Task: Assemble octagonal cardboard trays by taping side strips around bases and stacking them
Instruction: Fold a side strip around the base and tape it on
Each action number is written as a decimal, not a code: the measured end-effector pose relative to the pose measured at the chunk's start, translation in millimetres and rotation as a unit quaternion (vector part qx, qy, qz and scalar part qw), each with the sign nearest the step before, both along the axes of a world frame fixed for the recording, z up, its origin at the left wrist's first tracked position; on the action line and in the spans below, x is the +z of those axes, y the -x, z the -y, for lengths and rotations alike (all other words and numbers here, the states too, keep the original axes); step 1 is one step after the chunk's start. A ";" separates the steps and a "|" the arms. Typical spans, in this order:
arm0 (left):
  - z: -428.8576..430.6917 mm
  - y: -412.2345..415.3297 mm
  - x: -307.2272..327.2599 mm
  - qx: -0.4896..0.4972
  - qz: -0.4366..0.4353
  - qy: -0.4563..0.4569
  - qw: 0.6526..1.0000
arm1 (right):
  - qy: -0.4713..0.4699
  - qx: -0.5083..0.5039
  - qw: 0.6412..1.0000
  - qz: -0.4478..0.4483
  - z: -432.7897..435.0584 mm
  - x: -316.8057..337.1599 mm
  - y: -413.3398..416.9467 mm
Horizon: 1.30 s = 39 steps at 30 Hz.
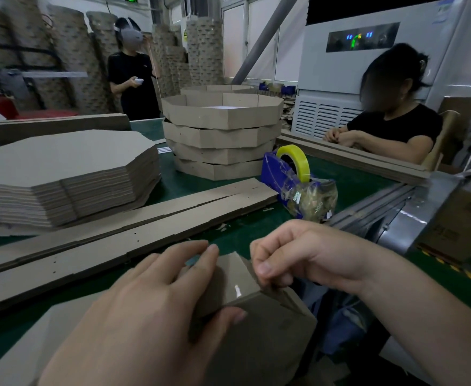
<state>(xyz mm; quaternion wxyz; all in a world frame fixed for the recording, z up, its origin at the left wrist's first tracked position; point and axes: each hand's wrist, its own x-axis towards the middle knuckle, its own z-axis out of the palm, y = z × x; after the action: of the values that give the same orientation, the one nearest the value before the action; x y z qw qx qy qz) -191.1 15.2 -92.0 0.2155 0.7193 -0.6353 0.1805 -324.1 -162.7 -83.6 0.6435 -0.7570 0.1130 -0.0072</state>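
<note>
- The tray at the near table edge is mostly hidden by both hands; its base cannot be seen.
- Its brown cardboard wall bends at a corner, with glossy tape over the fold.
- The left hand grips that corner, thumb on the outer face.
- The right hand pinches the wall's top edge.

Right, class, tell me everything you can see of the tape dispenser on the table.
The tape dispenser is a blue plastic body standing upright on the green table, carrying a yellow roll of tape. Crumpled used tape clings to its near end. It sits by the end of the cardboard strips, before the stacked trays.
</note>
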 end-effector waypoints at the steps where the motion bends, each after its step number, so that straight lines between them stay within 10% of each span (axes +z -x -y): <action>1: -0.5 0.8 0.5 -0.005 -0.010 0.001 1.000 | -0.012 0.001 1.000 0.002 1.1 -1.7 0.2; 19: -2.0 6.1 1.7 -0.065 -0.013 0.006 0.998 | 0.066 0.028 0.982 -0.177 8.3 10.9 1.0; 23: -6.1 3.8 3.1 -0.059 -0.028 0.020 0.998 | 0.249 0.020 0.925 -0.288 11.3 7.3 3.4; 29: -5.3 8.5 4.4 -0.061 -0.027 0.008 0.998 | 0.180 -0.041 0.983 -0.008 14.8 -0.9 -1.0; 39: -4.1 5.5 1.9 -0.062 -0.036 0.020 0.997 | -0.071 -0.022 0.995 0.061 -0.5 -28.1 -19.2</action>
<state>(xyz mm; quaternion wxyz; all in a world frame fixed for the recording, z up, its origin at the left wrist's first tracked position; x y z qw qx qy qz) -196.5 19.3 -90.1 0.2635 0.6800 -0.6667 0.1539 -304.9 -162.2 -111.7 0.7012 -0.7047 0.0899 -0.0593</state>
